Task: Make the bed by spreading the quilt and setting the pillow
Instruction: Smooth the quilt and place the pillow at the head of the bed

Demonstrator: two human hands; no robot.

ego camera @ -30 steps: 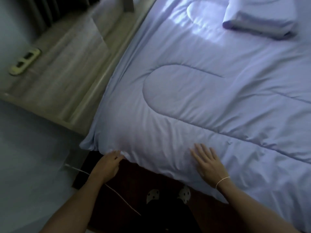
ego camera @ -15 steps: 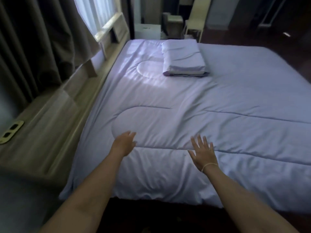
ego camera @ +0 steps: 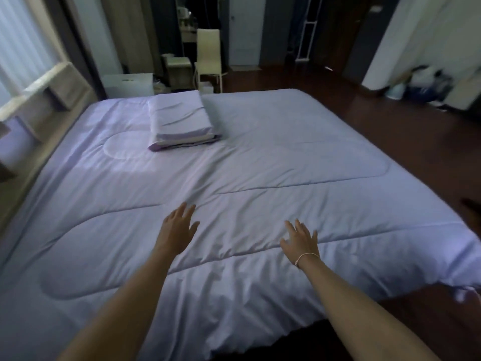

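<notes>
I stand in a home bedroom. Evidence: a wide bed [ego camera: 390, 204] covered by a lilac quilt [ego camera: 260, 178], one pillow [ego camera: 179, 121], a curtained window [ego camera: 23, 43], dark wood floor [ego camera: 390, 121], a pale chair [ego camera: 208, 53].

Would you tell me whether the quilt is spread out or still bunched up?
Spread out: the quilt lies flat across the bed, with both hands open over it.
</notes>
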